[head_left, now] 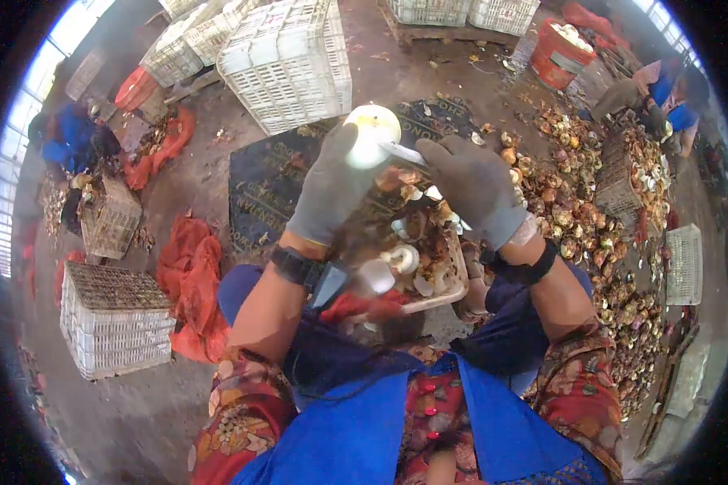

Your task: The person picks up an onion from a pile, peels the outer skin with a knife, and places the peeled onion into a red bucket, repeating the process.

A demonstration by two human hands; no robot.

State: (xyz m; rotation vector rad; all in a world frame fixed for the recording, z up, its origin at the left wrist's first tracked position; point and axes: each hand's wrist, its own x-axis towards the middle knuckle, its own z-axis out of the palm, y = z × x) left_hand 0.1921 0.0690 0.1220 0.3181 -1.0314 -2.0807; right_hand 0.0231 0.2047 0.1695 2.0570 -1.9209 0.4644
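In my gloved left hand [329, 184] is a peeled white onion [374, 128], held up above a dark printed board [259, 190]. My right hand [476, 184], also gloved, is closed round a knife whose pale blade [403, 153] touches or nearly touches the onion's lower right side. Below both hands, between my knees, a light-rimmed tray [438, 302] holds onion skins and white onion pieces [403, 259]. Part of the knife's handle is hidden in the right glove.
A large heap of unpeeled onions [566, 198] spreads at the right. White crates [287, 69] stand ahead, another [117, 323] at the left beside red netting [190, 279]. A red bucket [560, 56] is at the upper right. Co-workers [77, 141] sit left and right.
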